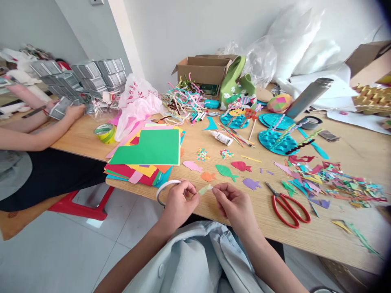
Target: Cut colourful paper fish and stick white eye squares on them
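My left hand [181,203] is closed, with a white ring-shaped roll of tape [161,188] against its outer side. Between its thumb and forefinger it pinches a short pale strip of tape [204,189]. At the strip's other end, the thumb and forefinger of my right hand [234,202] are pressed together. Just beyond my hands lie paper fish cutouts: an orange one [208,176], a pink one [192,166], a green one [226,172], a red one [241,166] and a purple one [251,184]. Red-handled scissors [288,207] rest to the right of my right hand.
Coloured paper sheets [152,146] are stacked at left, near yellow tape [104,133]. A glue bottle [221,137], confetti piles [202,154] and blue discs [276,142] lie beyond. Paper scraps [336,183] cover the right. At far left, a co-worker's hands [73,112] hold a grey bundle.
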A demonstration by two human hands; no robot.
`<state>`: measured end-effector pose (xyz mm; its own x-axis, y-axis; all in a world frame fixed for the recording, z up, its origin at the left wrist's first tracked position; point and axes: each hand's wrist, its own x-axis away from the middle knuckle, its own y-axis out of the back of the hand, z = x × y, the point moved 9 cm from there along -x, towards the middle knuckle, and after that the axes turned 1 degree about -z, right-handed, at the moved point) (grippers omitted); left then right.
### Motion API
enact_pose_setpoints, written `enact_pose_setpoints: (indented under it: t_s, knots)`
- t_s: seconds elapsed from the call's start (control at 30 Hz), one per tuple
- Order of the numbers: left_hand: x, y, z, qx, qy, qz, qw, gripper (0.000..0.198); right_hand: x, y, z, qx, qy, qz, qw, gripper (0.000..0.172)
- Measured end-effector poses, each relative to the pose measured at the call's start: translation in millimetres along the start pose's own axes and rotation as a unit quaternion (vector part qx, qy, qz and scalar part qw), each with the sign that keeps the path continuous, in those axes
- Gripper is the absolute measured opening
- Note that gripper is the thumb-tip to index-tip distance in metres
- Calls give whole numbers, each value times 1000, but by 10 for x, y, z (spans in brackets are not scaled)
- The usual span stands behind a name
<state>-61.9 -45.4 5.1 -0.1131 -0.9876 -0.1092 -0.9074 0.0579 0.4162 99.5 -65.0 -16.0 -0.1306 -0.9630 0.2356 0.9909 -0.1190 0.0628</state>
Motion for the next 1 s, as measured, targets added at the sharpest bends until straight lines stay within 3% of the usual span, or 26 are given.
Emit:
enact_pose_setpoints:
  t_s: [0.07, 0.17, 0.27, 0.67, 1.0]
  knots:
    - [-77, -32, 46, 126, 63, 28, 990, 11, 22, 24, 100, -34, 16, 1, 999, 36]
    - [-176, -90, 42, 297, 133, 44, 944, 17, 53, 18, 252, -50, 34, 18, 998, 37]
    - [-237, -140, -24, 387, 164, 37, 907, 23, 77, -15, 345, -43, 42, 38, 997, 37]
    - [-199, -199, -152, 339, 141, -21, 930, 26, 99, 53, 285, -4, 39, -12, 999, 35]
    - [-190, -256, -138, 321, 119, -13, 940, 29, 57, 74, 167, -26, 20, -11, 999, 37]
